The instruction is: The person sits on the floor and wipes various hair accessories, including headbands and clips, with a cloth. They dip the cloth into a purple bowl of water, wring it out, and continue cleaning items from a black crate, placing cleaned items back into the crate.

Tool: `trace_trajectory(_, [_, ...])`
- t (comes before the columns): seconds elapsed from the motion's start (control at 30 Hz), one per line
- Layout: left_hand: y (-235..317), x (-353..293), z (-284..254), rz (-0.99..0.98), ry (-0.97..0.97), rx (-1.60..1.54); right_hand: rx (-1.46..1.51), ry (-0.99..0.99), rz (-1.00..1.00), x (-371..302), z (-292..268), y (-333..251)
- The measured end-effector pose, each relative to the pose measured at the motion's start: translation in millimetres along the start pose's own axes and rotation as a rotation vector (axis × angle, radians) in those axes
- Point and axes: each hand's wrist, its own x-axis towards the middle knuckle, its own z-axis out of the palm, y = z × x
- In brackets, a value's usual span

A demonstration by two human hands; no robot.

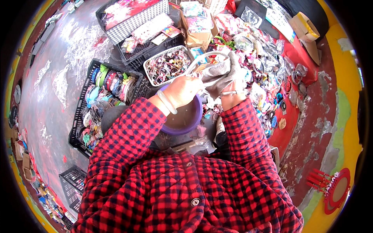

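My left hand (182, 91) is closed, its fingers pinched on a pale curved band (206, 57) that looks like a headband. A damp-looking grey cloth (221, 73) bunches against this band, and my right hand (233, 93) grips the cloth from the right side. Most of the right fingers are hidden behind the folds. Both hands are raised over the far rim of a purple basin (199, 123) with murky water (182, 115) in it. Just beyond my left hand stands a white basket (149, 74) filled with many headbands and hair ties.
On the left, a black crate (76, 126) holds coloured headbands. Stacked crates (136, 23) and an open cardboard box (197, 38) stand at the far side. A heap of bagged hair accessories (254, 58) spreads to the right. A red round-backed chair (337, 191) is at lower right.
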Motion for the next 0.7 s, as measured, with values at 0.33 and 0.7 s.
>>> trace_trajectory(0.33, [14,2,11,-0.247,0.188,0.075,-0.1,-0.019,-0.031,1,4,45])
trace_trajectory(0.7, [11,17,-20,-0.505,0.095,-0.293,-0.169,-0.195,-0.028,-25,38,39])
